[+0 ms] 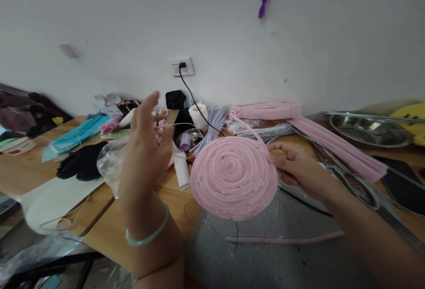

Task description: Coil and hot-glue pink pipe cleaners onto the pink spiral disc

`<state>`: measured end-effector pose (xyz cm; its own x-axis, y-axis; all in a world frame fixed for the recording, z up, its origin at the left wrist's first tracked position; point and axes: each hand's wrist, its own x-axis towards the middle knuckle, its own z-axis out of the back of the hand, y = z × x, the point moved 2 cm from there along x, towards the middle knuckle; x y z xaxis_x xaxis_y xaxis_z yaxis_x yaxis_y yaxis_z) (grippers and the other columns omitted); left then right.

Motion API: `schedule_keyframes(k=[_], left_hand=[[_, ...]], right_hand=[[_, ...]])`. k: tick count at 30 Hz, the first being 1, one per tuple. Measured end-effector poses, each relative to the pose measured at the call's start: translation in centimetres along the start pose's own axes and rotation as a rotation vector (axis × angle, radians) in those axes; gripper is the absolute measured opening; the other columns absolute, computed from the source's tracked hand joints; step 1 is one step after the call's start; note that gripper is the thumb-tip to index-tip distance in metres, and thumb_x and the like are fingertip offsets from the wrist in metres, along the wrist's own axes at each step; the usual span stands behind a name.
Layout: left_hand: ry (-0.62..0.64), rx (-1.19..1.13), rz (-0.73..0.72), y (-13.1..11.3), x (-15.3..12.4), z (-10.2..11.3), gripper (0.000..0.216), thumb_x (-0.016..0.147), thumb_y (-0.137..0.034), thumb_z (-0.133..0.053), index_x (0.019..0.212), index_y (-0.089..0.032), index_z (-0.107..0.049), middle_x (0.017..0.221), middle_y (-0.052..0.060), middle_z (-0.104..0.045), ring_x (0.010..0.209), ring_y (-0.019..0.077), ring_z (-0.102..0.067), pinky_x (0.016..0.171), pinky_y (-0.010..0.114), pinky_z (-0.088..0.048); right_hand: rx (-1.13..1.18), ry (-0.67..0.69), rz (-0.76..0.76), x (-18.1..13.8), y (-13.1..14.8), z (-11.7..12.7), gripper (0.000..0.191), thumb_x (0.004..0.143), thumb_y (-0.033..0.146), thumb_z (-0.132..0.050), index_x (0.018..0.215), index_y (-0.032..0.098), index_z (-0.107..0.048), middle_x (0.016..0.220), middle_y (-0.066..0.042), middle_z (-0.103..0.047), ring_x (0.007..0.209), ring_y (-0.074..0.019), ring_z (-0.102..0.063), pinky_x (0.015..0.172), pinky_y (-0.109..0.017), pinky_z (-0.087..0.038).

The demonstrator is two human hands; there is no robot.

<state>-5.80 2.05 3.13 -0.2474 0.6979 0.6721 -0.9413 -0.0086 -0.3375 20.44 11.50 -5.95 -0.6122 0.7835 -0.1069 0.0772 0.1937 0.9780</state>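
A flat round coil of pink pipe cleaner (234, 178) is held up above the table, its spiral side facing me. My right hand (292, 165) pinches the right rim of this disc between thumb and fingers. One loose pink end rises from its upper right edge toward the bundle behind. Raised to the left of the disc, my left hand (146, 143) has its fingers apart and holds nothing. A single pink pipe cleaner (285, 239) lies on the grey mat (259, 262) below.
Bundles of pink pipe cleaners (341, 149) lie behind and to the right. Scissors (357, 187) rest at the right near a steel tray (370, 132). A black glove (81, 160) and blue packets (76, 134) are on the left. A black cord (195, 101) hangs from the wall socket.
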Motion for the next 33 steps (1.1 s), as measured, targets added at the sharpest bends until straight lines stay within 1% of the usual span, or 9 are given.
schedule_keyframes(k=[1, 3, 5, 7, 9, 11, 18, 27, 33], left_hand=[[0.027, -0.03, -0.108, -0.7, -0.2, 0.0, 0.041, 0.09, -0.02, -0.047, 0.131, -0.022, -0.042, 0.125, 0.009, -0.058, 0.11, 0.02, -0.057, 0.091, 0.035, -0.047], [0.16, -0.103, -0.305, -2.4, -0.9, -0.1, 0.023, 0.091, -0.017, -0.048, 0.11, -0.022, -0.058, 0.114, 0.005, -0.064, 0.109, 0.018, -0.058, 0.095, 0.033, -0.045], [0.372, -0.24, -0.482, -4.2, -1.7, -0.3, 0.019, 0.091, -0.014, -0.048, 0.101, -0.022, -0.061, 0.104, 0.002, -0.068, 0.103, 0.0153, -0.06, 0.093, 0.03, -0.045], [0.572, -0.313, -0.626, -5.7, -2.4, -0.7, 0.023, 0.09, -0.011, -0.046, 0.103, -0.022, -0.061, 0.104, 0.001, -0.068, 0.102, 0.0153, -0.059, 0.093, 0.031, -0.044], [0.719, -0.321, -0.7, -6.7, -2.8, -1.4, 0.027, 0.09, -0.011, -0.043, 0.106, -0.022, -0.062, 0.109, 0.002, -0.067, 0.106, 0.0167, -0.058, 0.095, 0.033, -0.041], [0.796, -0.315, -0.707, -7.2, -2.9, -2.1, 0.025, 0.092, -0.015, -0.043, 0.106, -0.022, -0.062, 0.112, 0.003, -0.065, 0.107, 0.0177, -0.056, 0.096, 0.034, -0.039], [0.804, -0.295, -0.646, -7.5, -2.7, -3.1, 0.014, 0.086, -0.022, -0.06, 0.1, -0.022, -0.062, 0.106, 0.002, -0.061, 0.101, 0.0174, -0.053, 0.092, 0.031, -0.038], [0.823, -0.272, -0.611, -7.5, -2.8, -3.7, 0.015, 0.084, -0.023, -0.062, 0.099, -0.023, -0.061, 0.106, 0.001, -0.06, 0.102, 0.0177, -0.052, 0.091, 0.032, -0.038], [0.816, -0.263, -0.65, -7.2, -2.9, -3.4, 0.015, 0.087, -0.023, -0.058, 0.103, -0.023, -0.058, 0.108, 0.0, -0.06, 0.104, 0.0165, -0.052, 0.092, 0.029, -0.037]], right_hand=[[-0.003, 0.002, 0.006, 0.0, 0.0, 0.0, 0.036, 0.07, 0.04, -0.076, 0.088, 0.02, -0.052, 0.048, 0.011, -0.045, 0.034, -0.0018, -0.028, 0.033, -0.018, -0.01], [-0.012, 0.005, 0.019, 0.0, 0.1, -0.1, 0.036, 0.071, 0.041, -0.075, 0.089, 0.02, -0.052, 0.049, 0.011, -0.045, 0.033, -0.0017, -0.028, 0.033, -0.019, -0.01], [-0.021, 0.004, 0.025, 0.1, 0.1, -0.2, 0.034, 0.074, 0.041, -0.072, 0.09, 0.019, -0.052, 0.049, 0.011, -0.046, 0.033, -0.0015, -0.027, 0.033, -0.019, -0.011], [-0.032, -0.003, 0.024, 0.0, 0.2, -0.2, 0.033, 0.075, 0.041, -0.071, 0.091, 0.019, -0.052, 0.051, 0.01, -0.047, 0.034, -0.0015, -0.028, 0.033, -0.019, -0.011], [-0.034, -0.003, 0.026, 0.0, 0.1, -0.1, 0.033, 0.075, 0.041, -0.071, 0.091, 0.019, -0.053, 0.053, 0.009, -0.049, 0.035, -0.0017, -0.029, 0.033, -0.019, -0.011], [-0.028, 0.011, 0.035, 0.0, 0.0, -0.1, 0.033, 0.075, 0.04, -0.071, 0.092, 0.019, -0.053, 0.053, 0.009, -0.049, 0.036, -0.0018, -0.03, 0.033, -0.019, -0.011], [-0.019, 0.019, 0.054, 0.0, -0.1, 0.2, 0.031, 0.076, 0.04, -0.07, 0.092, 0.02, -0.052, 0.051, 0.01, -0.05, 0.035, -0.0022, -0.032, 0.033, -0.018, -0.013], [-0.028, 0.013, 0.048, 0.2, -0.2, 0.2, 0.03, 0.077, 0.04, -0.07, 0.092, 0.021, -0.052, 0.048, 0.01, -0.051, 0.033, -0.0027, -0.033, 0.031, -0.017, -0.014], [-0.04, -0.003, 0.043, 0.3, -0.3, 0.1, 0.032, 0.076, 0.042, -0.069, 0.092, 0.021, -0.05, 0.046, 0.011, -0.049, 0.032, -0.0043, -0.036, 0.03, -0.017, -0.022]])
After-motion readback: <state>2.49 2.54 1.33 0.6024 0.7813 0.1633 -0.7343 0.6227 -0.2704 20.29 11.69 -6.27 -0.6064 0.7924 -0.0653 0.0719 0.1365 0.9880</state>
